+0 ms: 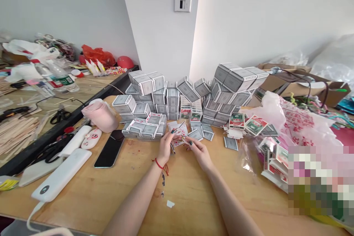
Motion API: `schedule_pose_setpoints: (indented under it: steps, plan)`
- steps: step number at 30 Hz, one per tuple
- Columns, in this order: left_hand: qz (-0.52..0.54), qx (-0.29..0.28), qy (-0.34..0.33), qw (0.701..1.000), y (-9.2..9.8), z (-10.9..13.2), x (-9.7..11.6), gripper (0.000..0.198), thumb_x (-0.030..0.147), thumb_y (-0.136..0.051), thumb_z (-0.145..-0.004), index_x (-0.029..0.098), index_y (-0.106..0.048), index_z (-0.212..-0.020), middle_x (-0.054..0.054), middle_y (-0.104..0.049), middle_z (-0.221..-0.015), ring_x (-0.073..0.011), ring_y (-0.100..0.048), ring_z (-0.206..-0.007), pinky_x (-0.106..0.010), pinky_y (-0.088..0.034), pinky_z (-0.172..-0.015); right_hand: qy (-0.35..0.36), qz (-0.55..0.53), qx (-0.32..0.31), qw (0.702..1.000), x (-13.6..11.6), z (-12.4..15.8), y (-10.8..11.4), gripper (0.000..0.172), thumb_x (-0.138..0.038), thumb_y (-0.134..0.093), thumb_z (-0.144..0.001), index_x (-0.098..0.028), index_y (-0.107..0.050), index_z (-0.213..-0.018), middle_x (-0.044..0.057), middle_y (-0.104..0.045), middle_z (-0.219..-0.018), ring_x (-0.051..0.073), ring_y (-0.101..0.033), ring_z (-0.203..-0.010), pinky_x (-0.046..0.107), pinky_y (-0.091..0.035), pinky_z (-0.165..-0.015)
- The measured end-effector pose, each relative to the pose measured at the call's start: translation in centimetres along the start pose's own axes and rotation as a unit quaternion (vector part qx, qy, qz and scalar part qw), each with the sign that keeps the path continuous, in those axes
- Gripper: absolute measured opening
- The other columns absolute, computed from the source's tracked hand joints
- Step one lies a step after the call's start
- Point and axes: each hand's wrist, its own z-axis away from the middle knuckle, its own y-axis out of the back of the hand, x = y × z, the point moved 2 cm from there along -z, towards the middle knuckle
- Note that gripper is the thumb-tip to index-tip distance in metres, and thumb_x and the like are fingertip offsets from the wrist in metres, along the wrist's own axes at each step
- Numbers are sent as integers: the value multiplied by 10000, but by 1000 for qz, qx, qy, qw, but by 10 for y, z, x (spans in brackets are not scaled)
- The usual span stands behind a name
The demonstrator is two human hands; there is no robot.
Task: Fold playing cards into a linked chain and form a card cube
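Note:
My left hand [165, 146], with a red string bracelet at its wrist, is closed on playing cards [181, 131] whose faces show red pips. The fingers of my right hand [201, 152] pinch at the right edge of these cards, low over the table. How many cards are held is hard to make out. Just beyond lie loose grey-backed cards [195, 135]. Behind them rises a wall of blocks folded from grey-backed cards [173, 97], with more stacked blocks [235, 77] on the right and a lower cluster [146, 127] on the left.
Left of me lie a black phone [109, 149], a white power bank [62, 175] with a cable, and a pink roll [101, 114]. Card boxes [256, 124] and a printed plastic bag [298, 118] crowd the right. A paper scrap [170, 204] lies near me.

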Motion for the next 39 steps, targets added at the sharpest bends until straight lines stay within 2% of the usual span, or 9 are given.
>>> schedule_pose_setpoints:
  steps: [4, 7, 13, 15, 17, 21, 24, 33, 39]
  plan:
    - [17, 4, 29, 999, -2, 2, 1, 392, 398, -562, -728, 127, -610, -1008, -89, -697, -852, -246, -652, -821, -366, -520, -713, 44, 77, -17, 996, -3, 4, -11, 548, -361, -711, -610, -193, -562, -1109, 89, -603, -1128, 248, -554, -1036, 407, -420, -900]
    - [16, 16, 38, 999, -2, 2, 1, 410, 408, -565, -723, 111, -610, -1001, -92, -699, -810, -239, -657, -771, -369, -520, -705, 75, 178, 25, 981, -2, 9, -17, 564, -310, -735, -561, -181, -563, -1082, 92, -615, -1071, 255, -559, -1000, 409, -420, -883]
    - [19, 30, 14, 999, -3, 1, -1, 402, 392, -593, -703, 111, -608, -991, -92, -691, -839, -219, -653, -767, -369, -512, -750, 63, 294, 104, 948, 0, 22, -20, 200, -322, -631, -671, -196, -537, -795, 24, -637, -736, 187, -589, -651, 298, -472, -607]
    - [12, 38, 2, 999, -3, 1, -1, 392, 398, -587, -708, 119, -609, -982, -88, -687, -852, -219, -650, -776, -377, -511, -760, 84, 315, 115, 938, -2, 26, -20, 143, -328, -592, -712, -205, -526, -740, 11, -621, -662, 166, -566, -573, 270, -452, -538]
    - [5, 45, -12, 999, -4, 0, -2, 376, 404, -579, -715, 124, -609, -963, -83, -682, -854, -221, -648, -784, -387, -510, -766, 138, 340, 121, 923, -5, 31, -20, 99, -300, -562, -742, -210, -536, -712, 17, -619, -645, 165, -569, -580, 272, -453, -549]
    - [13, 49, -26, 998, -4, -1, -4, 360, 409, -575, -718, 125, -600, -938, -67, -672, -832, -220, -650, -779, -398, -507, -773, 257, 351, 106, 894, -15, 40, -22, 86, -179, -508, -770, -216, -585, -775, 45, -650, -704, 172, -607, -647, 297, -476, -616]
    - [13, 49, -28, 998, -3, -1, -5, 386, 424, -570, -720, 120, -589, -957, -79, -667, -855, -225, -648, -788, -394, -511, -767, 292, 347, 104, 885, -19, 44, -23, 141, -141, -493, -768, -224, -595, -821, 49, -660, -714, 170, -614, -612, 299, -479, -578]
    - [17, 58, -31, 998, -5, -1, -3, 385, 422, -552, -738, 136, -549, -995, -78, -648, -884, -223, -644, -799, -389, -519, -747, 301, 368, 115, 872, -20, 46, -22, 162, -128, -486, -779, -221, -594, -856, 53, -666, -713, 170, -626, -606, 295, -482, -559]
    - [20, 63, -30, 997, -5, -2, -4, 349, 409, -558, -735, 141, -543, -957, -62, -636, -866, -211, -644, -786, -411, -503, -790, 307, 405, 74, 858, -18, 46, -25, 198, -105, -470, -789, -213, -583, -909, 57, -673, -748, 158, -619, -617, 271, -470, -565]
